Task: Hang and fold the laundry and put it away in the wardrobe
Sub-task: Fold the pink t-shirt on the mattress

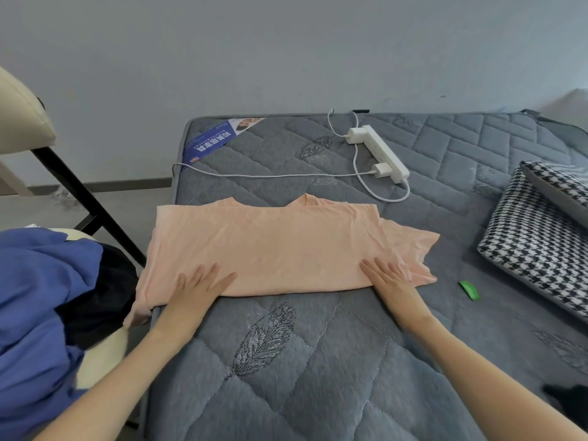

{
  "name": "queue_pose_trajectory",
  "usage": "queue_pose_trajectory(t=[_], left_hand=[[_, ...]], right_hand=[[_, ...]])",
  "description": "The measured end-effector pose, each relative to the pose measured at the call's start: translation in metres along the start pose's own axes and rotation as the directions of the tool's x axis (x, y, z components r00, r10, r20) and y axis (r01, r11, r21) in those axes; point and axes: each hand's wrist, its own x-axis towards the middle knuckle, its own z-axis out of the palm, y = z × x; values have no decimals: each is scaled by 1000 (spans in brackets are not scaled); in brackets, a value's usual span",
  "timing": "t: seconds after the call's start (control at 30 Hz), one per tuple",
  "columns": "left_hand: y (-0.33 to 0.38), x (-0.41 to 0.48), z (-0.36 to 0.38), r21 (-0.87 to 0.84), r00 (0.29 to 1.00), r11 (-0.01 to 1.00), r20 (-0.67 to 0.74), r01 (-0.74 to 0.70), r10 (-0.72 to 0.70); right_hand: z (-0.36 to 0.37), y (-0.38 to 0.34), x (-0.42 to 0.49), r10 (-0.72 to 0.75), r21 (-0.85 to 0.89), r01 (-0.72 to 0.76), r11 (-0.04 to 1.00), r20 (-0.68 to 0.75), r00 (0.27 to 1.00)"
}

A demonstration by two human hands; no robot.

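Pressing flat on the peach T-shirt (280, 246), both hands hold nothing, fingers straight and spread: left hand (197, 288) at its 7 o'clock edge, right hand (389, 276) at 5 o'clock. The garment lies folded on the grey bed (318, 361). White power strip (378, 152) at 1 o'clock, blue garment (35, 297) at 9 o'clock.

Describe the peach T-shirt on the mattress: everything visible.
The peach T-shirt lies flat on the grey quilted mattress, neckline farthest away, near edge folded. Its fabric looks thin and lightly creased. A short sleeve sticks out rightward; the left end droops over the mattress edge. The left hand and right hand press flat on it.
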Motion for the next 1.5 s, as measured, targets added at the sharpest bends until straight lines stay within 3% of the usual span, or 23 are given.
queue_pose_trajectory(t=[0.1, 0.23, 0.3, 0.33, 0.37, 0.43, 0.5, 0.53, 0.6, 0.67, 0.73, 0.8, 0.9, 1.0, 1.17, 1.5], left_hand=[[0, -2, 0, -26, 1000, 1000, 10, 4, -4], [5, -6, -2, -68, 1000, 998, 9, 9, -8], [9, -8, -2, -63, 1000, 998, 3, 22, -22], [12, -7, -2, -58, 999, 998, -2, 32, -32], [15, -7, -1, -54, 999, 998, -13, 43, -43], [23, -6, 1, -66, 992, 997, -117, 29, -36], [32, -5, 7, -188, 927, 981, -372, -36, -37], [39, -6, 9, -326, 865, 944, -486, -48, -124], [58, -10, 13, -672, 748, 740, -494, -5, -443], [73, -12, 13, -954, 648, 290, -171, 81, -742], [75, -13, 11, -972, 586, -209, 231, 106, -777], [62, -13, 10, -866, 623, -494, 429, 77, -654], [41, -14, 6, -654, 748, -757, 499, -7, -438], [26, -8, 11, -514, 782, -856, 509, -59, -360], [19, 2, 16, -352, 806, -922, 491, -163, -330], [44, -6, 21, -401, 806, -909, 496, -117, -323]], right_hand=[[-5, 2, -3, 41, 83, -42, 996, 8, 999], [-9, 6, -7, 5, 26, -7, 1000, 94, 996], [-8, -4, -13, 75, 174, -65, 983, -55, 996], [-8, -14, -18, 192, 332, -128, 935, -168, 967], [-6, -23, -22, 349, 497, -191, 846, -246, 904], [-4, -41, -28, 677, 780, -291, 555, -219, 703], [-4, -52, -28, 878, 927, -322, 192, -17, 478], [-5, -54, -28, 911, 954, -300, 8, 117, 396], [-8, -55, -24, 872, 942, -170, -290, 333, 358], [-14, -56, -17, 807, 887, -67, -457, 446, 387], [-20, -55, -7, 746, 819, -6, -574, 525, 409], [-22, -53, 2, 680, 750, 22, -661, 587, 438], [-24, -47, 11, 615, 683, 42, -729, 627, 479], [-23, -44, 17, 601, 649, 88, -756, 634, 486], [-17, -44, 24, 669, 710, 103, -697, 592, 450], [-20, -30, -9, 711, 710, 162, -685, 602, 363]])
